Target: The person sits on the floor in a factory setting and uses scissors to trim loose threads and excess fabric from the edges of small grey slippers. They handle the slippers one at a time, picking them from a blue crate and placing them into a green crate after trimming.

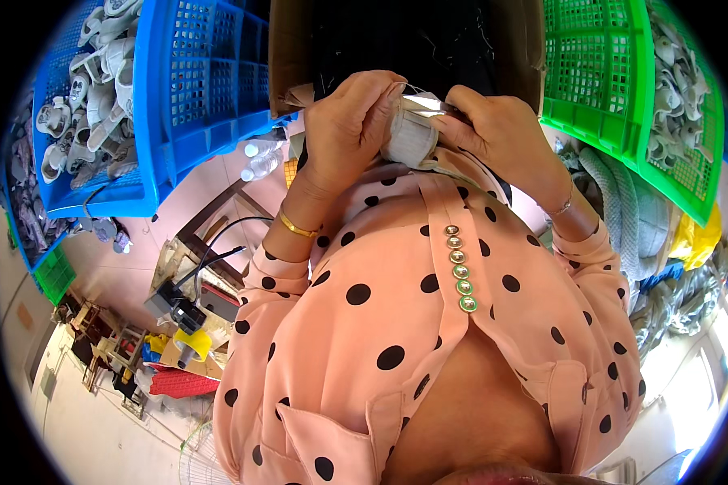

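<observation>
While left hand pinches fabric and right hand clasps metal tool, pale floor shows beside crates.

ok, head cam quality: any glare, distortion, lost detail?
Head view: fisheye curves the green crate's edges, corners black; glare blows out the lower right; the metal tool in the right hand glints; the dark area at top centre shows little detail.

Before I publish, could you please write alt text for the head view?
The left hand's grip holds a grey fabric piece; the right hand's grip a metal tool by it. A blue crate, left, and a green crate, right, hold grey items.
</observation>
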`<state>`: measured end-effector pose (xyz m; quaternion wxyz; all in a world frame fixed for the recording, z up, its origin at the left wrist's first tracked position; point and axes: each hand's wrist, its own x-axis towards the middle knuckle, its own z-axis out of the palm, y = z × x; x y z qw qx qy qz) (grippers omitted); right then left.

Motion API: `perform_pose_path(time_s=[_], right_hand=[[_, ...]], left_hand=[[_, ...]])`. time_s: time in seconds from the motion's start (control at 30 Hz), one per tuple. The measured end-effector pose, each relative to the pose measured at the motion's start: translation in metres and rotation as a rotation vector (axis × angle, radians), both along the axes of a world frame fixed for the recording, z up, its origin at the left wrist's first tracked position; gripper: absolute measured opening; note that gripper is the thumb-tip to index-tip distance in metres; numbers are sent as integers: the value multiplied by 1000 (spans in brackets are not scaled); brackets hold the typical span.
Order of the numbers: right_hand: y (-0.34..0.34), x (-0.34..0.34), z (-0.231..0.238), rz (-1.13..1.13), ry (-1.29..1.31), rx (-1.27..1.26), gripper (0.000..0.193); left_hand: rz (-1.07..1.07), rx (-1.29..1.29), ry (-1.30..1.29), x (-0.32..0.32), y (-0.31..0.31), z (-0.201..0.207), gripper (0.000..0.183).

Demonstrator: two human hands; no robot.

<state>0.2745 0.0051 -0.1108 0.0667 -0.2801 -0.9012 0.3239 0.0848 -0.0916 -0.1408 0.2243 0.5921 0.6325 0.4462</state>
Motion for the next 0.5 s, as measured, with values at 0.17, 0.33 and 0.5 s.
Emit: perform_pose_path(time_s=[0.17, 0.33, 0.5], right_hand=[[1, -7, 2, 43, -65, 84, 43], [10, -5, 1, -8, -11, 1, 41], [11, -10, 2, -19, 139, -61, 41]], left_hand=[[20, 94, -3, 6, 3, 0, 8], [88, 139, -321, 12, 6, -14, 11], [92, -127, -910, 20, 16, -29, 23]])
